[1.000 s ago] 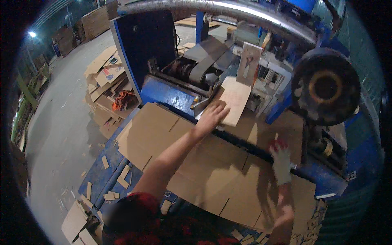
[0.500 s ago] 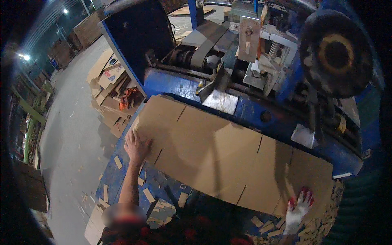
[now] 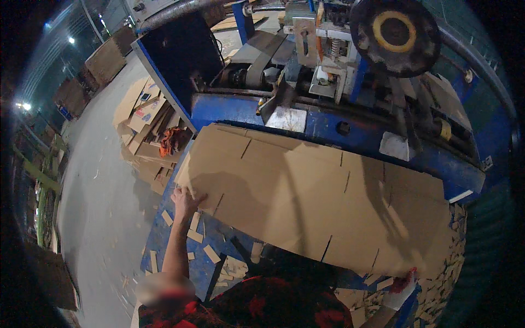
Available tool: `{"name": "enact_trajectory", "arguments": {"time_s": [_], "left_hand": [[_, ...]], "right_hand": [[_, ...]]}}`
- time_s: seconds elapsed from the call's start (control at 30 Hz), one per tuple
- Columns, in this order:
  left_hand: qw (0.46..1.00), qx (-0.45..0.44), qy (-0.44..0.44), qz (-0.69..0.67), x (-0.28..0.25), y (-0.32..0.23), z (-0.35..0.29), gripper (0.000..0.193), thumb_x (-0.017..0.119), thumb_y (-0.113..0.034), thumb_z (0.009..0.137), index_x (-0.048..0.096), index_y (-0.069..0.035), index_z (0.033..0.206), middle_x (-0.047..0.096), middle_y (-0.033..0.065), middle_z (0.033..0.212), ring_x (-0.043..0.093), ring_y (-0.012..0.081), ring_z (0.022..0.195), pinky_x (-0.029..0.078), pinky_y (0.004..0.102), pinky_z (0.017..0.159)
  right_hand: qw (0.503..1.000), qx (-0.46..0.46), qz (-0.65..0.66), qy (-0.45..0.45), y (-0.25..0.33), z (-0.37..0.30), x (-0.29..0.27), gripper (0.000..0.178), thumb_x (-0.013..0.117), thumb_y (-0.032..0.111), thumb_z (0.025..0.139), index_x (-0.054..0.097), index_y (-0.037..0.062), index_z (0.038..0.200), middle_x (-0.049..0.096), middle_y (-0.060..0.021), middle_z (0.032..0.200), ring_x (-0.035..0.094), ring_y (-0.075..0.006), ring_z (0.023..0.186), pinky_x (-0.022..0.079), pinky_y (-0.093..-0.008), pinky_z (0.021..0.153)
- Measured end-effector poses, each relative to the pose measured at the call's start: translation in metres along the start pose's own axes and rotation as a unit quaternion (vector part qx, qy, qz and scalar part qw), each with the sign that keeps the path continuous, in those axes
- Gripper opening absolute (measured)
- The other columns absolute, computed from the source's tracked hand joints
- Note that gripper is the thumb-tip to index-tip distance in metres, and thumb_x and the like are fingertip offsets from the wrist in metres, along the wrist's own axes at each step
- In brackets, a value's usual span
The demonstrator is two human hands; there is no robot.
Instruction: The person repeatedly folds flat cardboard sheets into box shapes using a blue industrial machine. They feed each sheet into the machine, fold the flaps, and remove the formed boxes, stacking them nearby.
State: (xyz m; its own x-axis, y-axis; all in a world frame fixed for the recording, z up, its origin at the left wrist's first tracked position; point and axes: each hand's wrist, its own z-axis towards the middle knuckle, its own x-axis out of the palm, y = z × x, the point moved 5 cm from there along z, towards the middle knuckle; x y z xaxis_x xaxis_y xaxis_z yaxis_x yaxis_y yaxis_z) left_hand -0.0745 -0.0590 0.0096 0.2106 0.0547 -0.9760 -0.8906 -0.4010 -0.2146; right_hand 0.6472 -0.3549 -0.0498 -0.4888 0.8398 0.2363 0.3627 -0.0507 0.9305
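Observation:
A long brown cardboard sheet (image 3: 257,191) with dark slots along its edges lies in front of me, slightly askew. Along its far edge shows part of another cardboard sheet (image 3: 366,167) beneath. My bare left hand (image 3: 186,201) grips the near left corner, thumb over the top. At the near right edge is my right hand (image 3: 402,287), in a white glove with red on the fingers. Its fingers close on the edge and are partly hidden.
Beyond the sheets stands a blue machine (image 3: 246,112) with rollers, belts and a large dark wheel (image 3: 395,33). Cardboard offcuts (image 3: 437,290) litter the blue table (image 3: 164,240) and the right side. A pile of cardboard scraps (image 3: 145,117) lies at the left beside the grey floor.
The top sheet has shifted toward me, baring more of the one beneath. My right hand has gone from lying on the sheet to its near edge. The view has turned slightly.

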Motion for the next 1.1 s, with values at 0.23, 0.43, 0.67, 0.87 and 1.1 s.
{"name": "enact_trajectory", "arguments": {"time_s": [0.23,0.43,0.67,0.87,1.1], "left_hand": [[1.0,0.003,0.017,0.007,0.014,0.008,0.005,0.078,0.079,-0.048,0.067,0.052,0.0,0.122,0.043,0.0277,0.127,0.035,0.0423,0.121,0.031,0.0493,0.102],[0.996,0.035,-0.027,-0.072,0.014,0.009,-0.004,0.082,0.08,-0.043,0.067,0.046,-0.002,0.129,0.043,0.0236,0.131,0.034,0.0378,0.125,0.027,0.0507,0.104],[0.66,-0.234,-0.062,-0.711,0.03,0.016,-0.064,0.065,0.07,-0.026,0.085,0.037,-0.006,0.137,0.045,0.0176,0.133,0.05,0.0338,0.117,0.041,0.049,0.096],[0.719,-0.054,0.047,-0.692,0.01,-0.028,-0.082,0.041,0.061,-0.016,0.088,0.05,-0.003,0.125,0.057,0.0142,0.119,0.055,0.03,0.11,0.046,0.0434,0.089],[0.888,0.389,-0.011,-0.244,0.011,-0.121,-0.133,0.059,0.056,0.002,0.078,0.045,-0.004,0.135,0.05,0.0198,0.133,0.049,0.038,0.122,0.043,0.0417,0.1]], "right_hand": [[0.97,-0.146,0.117,-0.156,0.041,-0.035,0.052,0.045,0.056,0.024,0.09,0.049,0.0071,0.131,0.056,-0.0153,0.123,0.056,-0.0282,0.107,0.048,-0.0461,0.088],[0.857,0.021,0.462,0.228,0.007,-0.039,0.104,0.055,0.043,0.043,0.092,0.046,0.0111,0.136,0.058,-0.015,0.12,0.061,-0.0306,0.099,0.05,-0.0501,0.08],[0.978,-0.2,-0.007,0.059,0.03,-0.041,0.051,0.053,0.047,0.04,0.092,0.046,0.0059,0.132,0.058,-0.0113,0.12,0.06,-0.0276,0.099,0.047,-0.0466,0.083],[0.982,-0.134,-0.073,0.114,0.071,-0.063,0.072,0.046,0.06,0.021,0.086,0.05,0.0022,0.127,0.054,-0.0131,0.126,0.053,-0.0282,0.113,0.043,-0.0447,0.097],[0.494,-0.454,-0.642,0.371,0.036,-0.122,0.212,0.046,0.058,0.015,0.08,0.054,0.0087,0.126,0.053,-0.0132,0.126,0.05,-0.0323,0.116,0.04,-0.0501,0.098]]}}
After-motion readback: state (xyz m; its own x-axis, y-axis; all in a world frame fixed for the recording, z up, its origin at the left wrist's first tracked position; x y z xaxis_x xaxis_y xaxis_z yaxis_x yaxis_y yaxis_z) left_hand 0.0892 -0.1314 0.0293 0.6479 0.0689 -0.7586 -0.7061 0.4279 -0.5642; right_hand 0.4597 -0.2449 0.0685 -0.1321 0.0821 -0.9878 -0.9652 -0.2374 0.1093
